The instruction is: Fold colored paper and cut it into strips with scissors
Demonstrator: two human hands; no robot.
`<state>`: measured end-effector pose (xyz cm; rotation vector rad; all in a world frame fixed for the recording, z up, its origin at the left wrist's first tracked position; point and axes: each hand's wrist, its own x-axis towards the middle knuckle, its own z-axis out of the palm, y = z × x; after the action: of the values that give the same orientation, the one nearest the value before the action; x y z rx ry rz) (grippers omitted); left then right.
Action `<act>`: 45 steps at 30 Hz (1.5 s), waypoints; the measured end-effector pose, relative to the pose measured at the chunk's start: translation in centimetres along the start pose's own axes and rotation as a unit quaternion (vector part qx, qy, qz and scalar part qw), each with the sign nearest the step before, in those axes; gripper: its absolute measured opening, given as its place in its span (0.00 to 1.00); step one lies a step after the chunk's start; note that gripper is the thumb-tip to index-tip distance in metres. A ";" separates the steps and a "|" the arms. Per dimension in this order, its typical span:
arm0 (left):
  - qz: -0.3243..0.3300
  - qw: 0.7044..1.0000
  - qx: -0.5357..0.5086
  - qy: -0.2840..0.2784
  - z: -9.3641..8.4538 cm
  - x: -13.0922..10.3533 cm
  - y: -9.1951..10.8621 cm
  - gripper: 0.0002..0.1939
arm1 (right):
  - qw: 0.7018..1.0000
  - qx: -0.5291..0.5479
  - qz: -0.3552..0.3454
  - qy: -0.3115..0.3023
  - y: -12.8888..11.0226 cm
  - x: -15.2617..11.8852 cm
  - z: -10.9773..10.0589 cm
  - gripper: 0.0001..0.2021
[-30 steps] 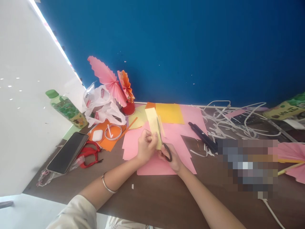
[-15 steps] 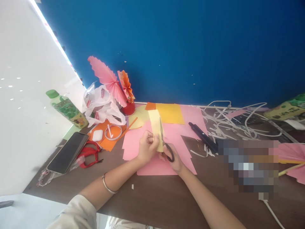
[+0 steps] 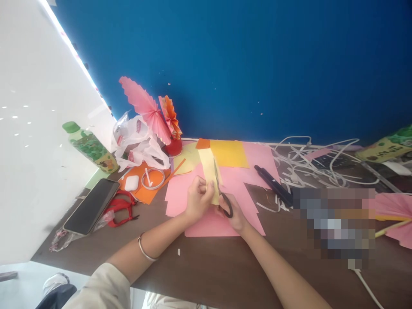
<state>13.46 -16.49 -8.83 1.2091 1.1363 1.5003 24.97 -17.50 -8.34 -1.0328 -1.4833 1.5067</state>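
My left hand (image 3: 200, 198) pinches a strip of pale yellow paper (image 3: 207, 165) near its lower end, holding it upright over the table. Around the handles of a pair of black scissors (image 3: 228, 207) my right hand (image 3: 235, 214) is closed. The scissor blades point away from me and lie along the right side of the yellow strip, where a thin sliver of paper stands off from the edge. Both hands are close together above a stack of pink paper sheets (image 3: 222, 227). My right fingertips are partly hidden behind the strip and handles.
On the left are a phone (image 3: 92, 207), a red strap (image 3: 124, 210), a white earphone case (image 3: 131, 183), a green-capped bottle (image 3: 90, 146) and a plastic bag (image 3: 141, 141). Folded pink paper (image 3: 148, 107) stands behind. Tangled white cables (image 3: 302, 163) and a black pen-like object (image 3: 273, 184) lie right.
The top of the yellow strip has tilted slightly left, and the scissors have shifted a little left. A shoe and dark trouser leg now show at the lower left.
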 end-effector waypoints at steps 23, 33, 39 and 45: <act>0.027 0.997 0.068 -0.015 0.1 -0.3 0.1 0.18 | 0.998 0.047 -0.034 -0.006 0.3 0.1 0.1 0.23; 0.033 0.996 0.074 -0.029 0.1 -0.4 0.3 0.16 | 0.999 0.045 -0.027 0.003 0.2 0.1 -0.2 0.23; 0.018 0.997 0.065 -0.038 0.2 -0.5 0.3 0.16 | 0.999 0.035 -0.035 0.004 0.1 0.1 -0.2 0.23; 0.019 0.996 0.070 -0.043 0.1 -0.5 0.3 0.16 | 0.999 0.025 -0.047 0.005 0.5 0.2 -0.4 0.23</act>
<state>13.66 -17.05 -8.67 1.3844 1.1827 1.4028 25.29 -17.12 -8.85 -0.9268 -1.4598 1.4635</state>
